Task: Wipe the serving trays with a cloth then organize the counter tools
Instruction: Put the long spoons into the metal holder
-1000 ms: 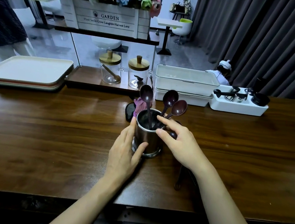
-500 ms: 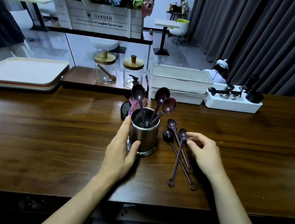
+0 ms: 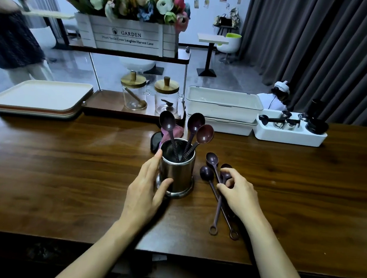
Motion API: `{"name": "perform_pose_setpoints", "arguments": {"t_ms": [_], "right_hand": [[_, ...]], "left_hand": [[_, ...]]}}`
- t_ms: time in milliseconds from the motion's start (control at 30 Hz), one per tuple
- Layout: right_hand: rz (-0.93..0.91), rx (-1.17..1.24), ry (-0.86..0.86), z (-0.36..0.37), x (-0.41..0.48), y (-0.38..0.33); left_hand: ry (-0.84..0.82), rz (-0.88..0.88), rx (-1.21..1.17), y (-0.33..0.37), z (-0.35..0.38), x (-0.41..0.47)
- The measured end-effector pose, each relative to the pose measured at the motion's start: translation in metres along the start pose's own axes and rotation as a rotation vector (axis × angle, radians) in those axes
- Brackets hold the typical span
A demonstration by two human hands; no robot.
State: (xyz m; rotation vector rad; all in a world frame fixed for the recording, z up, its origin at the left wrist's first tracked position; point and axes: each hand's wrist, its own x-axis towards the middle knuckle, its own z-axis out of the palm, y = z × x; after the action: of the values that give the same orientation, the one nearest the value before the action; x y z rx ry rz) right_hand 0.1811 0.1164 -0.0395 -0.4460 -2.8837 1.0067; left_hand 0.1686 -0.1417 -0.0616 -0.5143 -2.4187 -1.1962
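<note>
A steel cup stands on the wooden counter with three dark purple spoons upright in it. My left hand grips the cup's left side, thumb across its front. Three more purple spoons lie on the counter just right of the cup. My right hand pinches the handle of one of these lying spoons near its bowl. A pink cloth lies behind the cup. Stacked cream serving trays sit at the far left.
Behind the cup are a black round pad, two glass jars with wooden lids, stacked white lidded boxes and a white bin of metal tools. A flower crate sits on a shelf. A person stands far left.
My right hand left the cup's rim, moved right and down to the spoons lying on the counter, and now pinches one. My left hand kept holding the cup.
</note>
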Motion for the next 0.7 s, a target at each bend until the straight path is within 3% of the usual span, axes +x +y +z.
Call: {"name": "perform_pose_setpoints", "arguments": {"t_ms": [267,433,700], "right_hand": [[0.007,0.19,0.024,-0.013,0.005,0.003],[-0.063,0.513,0.053,-0.035,-0.007,-0.013],[-0.178,0.913,0.093,-0.068,-0.034,-0.065]], "left_hand": [[0.021,-0.014,-0.108,-0.004,0.0,0.002],[0.088,-0.053,-0.163,0.001,-0.005,0.016],[-0.029,-0.131,-0.25,0.002,-0.012,0.03]]}}
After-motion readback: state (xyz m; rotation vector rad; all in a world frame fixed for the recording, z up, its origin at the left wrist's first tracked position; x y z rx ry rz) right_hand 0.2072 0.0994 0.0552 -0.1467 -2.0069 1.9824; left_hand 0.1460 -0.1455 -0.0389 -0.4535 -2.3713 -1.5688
